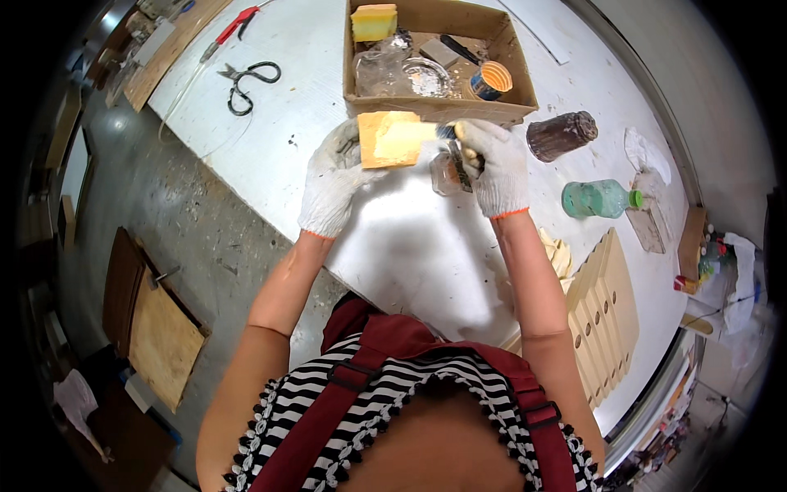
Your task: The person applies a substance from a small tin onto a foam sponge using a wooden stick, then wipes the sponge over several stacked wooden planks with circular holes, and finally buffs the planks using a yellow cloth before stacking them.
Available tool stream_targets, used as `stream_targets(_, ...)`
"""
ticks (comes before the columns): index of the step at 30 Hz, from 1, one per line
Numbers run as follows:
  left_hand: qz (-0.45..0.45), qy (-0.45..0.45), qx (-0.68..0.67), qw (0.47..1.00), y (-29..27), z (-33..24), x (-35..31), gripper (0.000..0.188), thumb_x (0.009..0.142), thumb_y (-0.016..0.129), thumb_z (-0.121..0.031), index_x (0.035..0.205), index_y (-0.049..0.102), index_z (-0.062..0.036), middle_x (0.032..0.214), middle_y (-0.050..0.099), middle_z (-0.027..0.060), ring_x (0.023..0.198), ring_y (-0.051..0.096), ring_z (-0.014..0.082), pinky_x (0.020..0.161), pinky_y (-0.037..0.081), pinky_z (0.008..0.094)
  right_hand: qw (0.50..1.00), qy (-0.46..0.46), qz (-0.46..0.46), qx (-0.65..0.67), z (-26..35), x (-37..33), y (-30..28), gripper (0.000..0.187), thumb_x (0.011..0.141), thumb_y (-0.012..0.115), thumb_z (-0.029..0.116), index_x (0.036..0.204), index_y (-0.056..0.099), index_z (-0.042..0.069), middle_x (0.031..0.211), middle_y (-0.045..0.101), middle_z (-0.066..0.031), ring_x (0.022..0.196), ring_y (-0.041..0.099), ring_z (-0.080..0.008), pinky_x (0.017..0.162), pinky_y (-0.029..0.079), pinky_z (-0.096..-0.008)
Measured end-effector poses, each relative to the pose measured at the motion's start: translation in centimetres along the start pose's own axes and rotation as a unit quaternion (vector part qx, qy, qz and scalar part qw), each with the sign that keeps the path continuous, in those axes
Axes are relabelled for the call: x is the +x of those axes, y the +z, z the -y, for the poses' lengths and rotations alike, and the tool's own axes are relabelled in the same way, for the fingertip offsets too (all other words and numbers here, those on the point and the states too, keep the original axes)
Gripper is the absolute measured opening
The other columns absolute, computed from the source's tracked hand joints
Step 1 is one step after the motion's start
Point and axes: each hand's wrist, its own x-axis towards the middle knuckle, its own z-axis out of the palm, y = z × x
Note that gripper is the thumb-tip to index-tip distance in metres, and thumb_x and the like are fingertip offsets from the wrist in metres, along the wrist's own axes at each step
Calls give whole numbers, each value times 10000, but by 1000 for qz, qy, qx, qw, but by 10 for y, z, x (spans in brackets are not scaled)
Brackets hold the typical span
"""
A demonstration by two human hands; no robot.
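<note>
My left hand, in a white knit glove, is closed on a yellow-orange block. The block looks like a sponge and has a paler yellow patch on its face. My right hand, gloved alike, is closed round a small brush with a dark band, whose pale end reaches the block's right edge. Its handle is mostly hidden by the fingers. Just below the right fingers is a small clear container, with something dark beside it; I cannot tell whether the hand touches it.
Beyond my hands stands a cardboard box holding a yellow sponge and a tin. Black-handled scissors and a red-handled air gun lie left. Rightward are a dark brown bottle, a green bottle and cream slotted panels.
</note>
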Motion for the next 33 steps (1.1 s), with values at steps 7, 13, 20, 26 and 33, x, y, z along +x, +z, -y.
stream_targets(7, -18, -4, -64, 998, -13, 9, 2, 707, 681, 743, 86, 1319, 440, 62, 1240, 572, 128, 1106, 591, 194, 940, 504, 287, 852, -322, -238, -339, 25, 71, -84, 259, 828, 677, 243, 942, 736, 18, 760, 695, -80, 631, 605, -140, 614, 473, -274)
stream_targets(13, -44, -10, -87, 995, -31, 11, -6, 711, 693, 744, 70, 1330, 429, 57, 1242, 574, 137, 1115, 590, 204, 950, 498, 289, 852, -335, -181, -360, 36, 92, -44, 302, 849, 630, 311, 941, 734, 42, 836, 704, -136, 757, 664, -221, 723, 495, -300)
stream_targets(20, -80, -34, -84, 993, -24, -8, -19, 739, 697, 732, 62, 1353, 393, 60, 1238, 573, 150, 1133, 582, 228, 954, 508, 316, 581, -407, -39, -704, -9, 136, 5, 212, 859, 574, 272, 962, 714, 150, 873, 655, -74, 849, 620, -292, 754, 503, -415)
stream_targets(26, -60, 27, -56, 996, -20, 2, -9, 767, 701, 737, 37, 1376, 372, 55, 1273, 544, 159, 1137, 574, 223, 917, 531, 316, 621, -282, 43, -730, 0, 134, 8, 301, 885, 540, 322, 1012, 713, 111, 967, 668, -144, 933, 620, -324, 825, 494, -422)
stream_targets(33, -59, -2, -83, 995, -35, 4, -24, 760, 739, 732, -32, 1395, 358, 42, 1286, 543, 159, 1144, 571, 224, 1012, 451, 327, 647, -421, -207, -601, 33, 66, -60, 377, 817, 636, 422, 1083, 697, 161, 1052, 665, -107, 1053, 585, -313, 871, 478, -398)
